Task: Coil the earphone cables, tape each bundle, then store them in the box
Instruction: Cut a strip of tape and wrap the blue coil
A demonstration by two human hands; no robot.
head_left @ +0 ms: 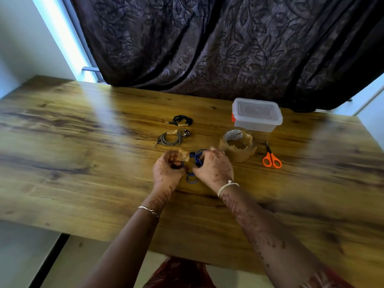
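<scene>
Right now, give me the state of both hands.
Left hand: closed, pinching a tape piece against the blue cable.
Right hand: closed, gripping the blue cable.

Daylight from window gap [62, 38] upper left; pale glare on table [99, 113]; frame edges blurred, wide-angle curved.

L hand [168, 169] & R hand [214, 169] meet mid-table, both gripping a blue earphone cable [197, 157]; its loops hang btwn them down to the wooden table [83, 142]. Brown tape strip [184, 155] sticks up at the L fingertips, touching the cable. Beyond the hands: grey bundle [169, 139], coiled, w/ tape on it; black bundle [182, 119] just farther. Right of the hands: tape roll [236, 145], then orange scissors [271, 157]. Clear box [256, 114], lid on, sits far right, near the dark curtain [228, 48].
</scene>
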